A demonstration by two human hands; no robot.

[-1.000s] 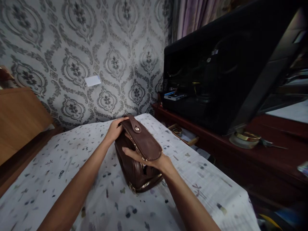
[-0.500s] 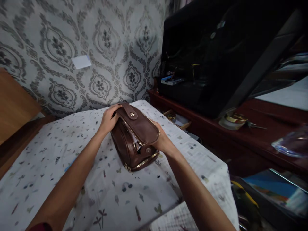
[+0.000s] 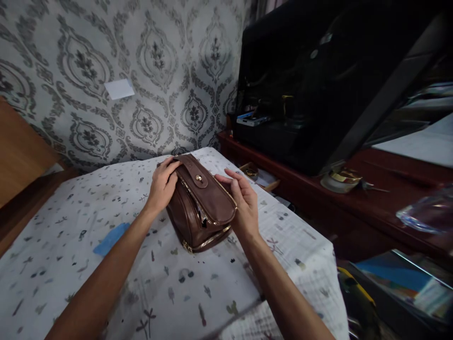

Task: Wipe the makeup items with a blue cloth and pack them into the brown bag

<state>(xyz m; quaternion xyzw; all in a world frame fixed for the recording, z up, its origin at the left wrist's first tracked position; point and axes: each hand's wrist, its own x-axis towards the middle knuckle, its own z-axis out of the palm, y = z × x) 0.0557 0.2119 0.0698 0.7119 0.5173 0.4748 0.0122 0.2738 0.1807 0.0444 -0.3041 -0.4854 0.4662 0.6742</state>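
Observation:
A brown leather toiletry bag (image 3: 212, 196) with gold zips sits on a white printed cloth (image 3: 184, 302). Its top flap, with a strap and a gold snap, lies over the opening, and the zip edge gapes along the near left side. My left hand (image 3: 163, 186) grips the bag's far left top edge, fingertips bent over it beside the strap. By the right edge of the flap, my right hand (image 3: 245, 200) is open, its fingers apart and pointing up and left; whether it touches the flap I cannot tell. The bag's contents are mostly hidden.
A blue piece of cloth or plastic (image 3: 112, 238) lies left of the bag. On the right, a dark red cabinet (image 3: 300, 182) bears a large black television (image 3: 290, 89), tape rolls (image 3: 341, 179) and keys (image 3: 370, 185). A brown wooden board (image 3: 24, 151) stands at left.
My right hand has come up from behind the flap's right edge and its fingers have spread. My left hand has shifted slightly, still on the bag. The flap lies a little lower over the front.

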